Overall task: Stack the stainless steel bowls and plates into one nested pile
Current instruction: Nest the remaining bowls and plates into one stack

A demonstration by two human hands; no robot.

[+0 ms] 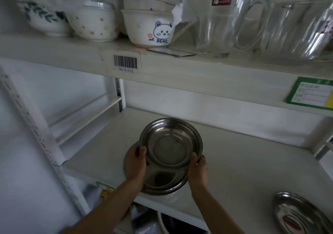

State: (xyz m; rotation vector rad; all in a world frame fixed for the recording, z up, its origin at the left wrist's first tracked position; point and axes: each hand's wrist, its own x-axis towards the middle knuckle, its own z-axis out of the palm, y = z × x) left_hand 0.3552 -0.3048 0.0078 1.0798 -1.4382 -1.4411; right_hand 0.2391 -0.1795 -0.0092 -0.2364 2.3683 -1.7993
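You are facing a white store shelf [234, 154], its lower board wide enough to sort steel dishes on. Nearest you, at the right front edge, 1 loose steel plate [297, 214] lies well apart from the rest, not yet gathered in. Ahead of it, your left hand [136, 161] and right hand [198, 168] each curl over opposite rims of the top steel dish [171, 141], thumbs on the inside edge; gripping it from 2 sides keeps it level, so it can settle squarely. It sits tilted slightly over a wider steel plate [162, 181] resting on the shelf, widest at the bottom so the pile nests. Further up, the upper shelf carries a ceramic bear bowl [149, 28] and a glass jug [223, 17], none of it your concern.
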